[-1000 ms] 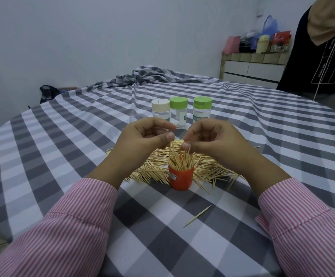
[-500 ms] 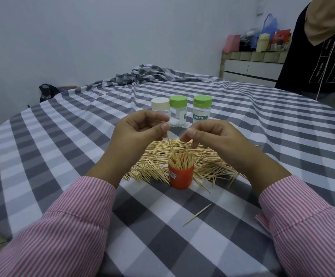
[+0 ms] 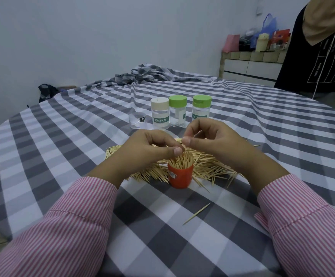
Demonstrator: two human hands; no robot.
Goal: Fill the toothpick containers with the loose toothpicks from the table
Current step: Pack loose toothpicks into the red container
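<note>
An orange toothpick container (image 3: 180,175) stands upright on the checked cloth, packed with toothpicks (image 3: 183,161) that stick out of its top. Behind and around it lies a heap of loose toothpicks (image 3: 208,166). My left hand (image 3: 148,150) sits just above the container's left rim, thumb and fingers pinched together on toothpicks at the container's mouth. My right hand (image 3: 212,140) hovers a little higher to the right, fingers curled toward the thumb, with no toothpick visible in it.
Three clear lidded toothpick jars stand behind the heap: one cream-lidded (image 3: 160,112) and two green-lidded (image 3: 177,110) (image 3: 201,109). A clear cap (image 3: 137,121) lies to their left. One stray toothpick (image 3: 197,213) lies near me. A person in black (image 3: 318,56) stands at the far right.
My left hand has dropped from above the container down to its mouth with the toothpicks. My right hand has drawn up and away to the right.
</note>
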